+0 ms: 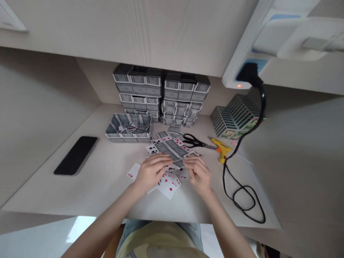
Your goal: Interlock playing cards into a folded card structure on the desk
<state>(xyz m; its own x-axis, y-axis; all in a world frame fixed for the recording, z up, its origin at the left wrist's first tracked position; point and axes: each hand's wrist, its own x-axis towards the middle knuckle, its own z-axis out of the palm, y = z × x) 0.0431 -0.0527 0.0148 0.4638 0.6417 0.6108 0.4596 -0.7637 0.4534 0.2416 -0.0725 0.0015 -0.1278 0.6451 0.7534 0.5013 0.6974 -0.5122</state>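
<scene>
Both hands meet over a loose pile of playing cards in the middle of the desk. My left hand has its fingers closed on the left end of a grey-backed playing card. On the right end of that card my right hand pinches with thumb and fingers. Beneath and around them lie more cards, some back up, others face up, such as a fan of red and black cards nearer my body. A single ace rests left of my left hand.
Behind stand stacked boxes made of cards and an open card box holding loose pieces. Black scissors, a yellow glue gun and its looped black cable lie right. A phone lies left; a power strip hangs above.
</scene>
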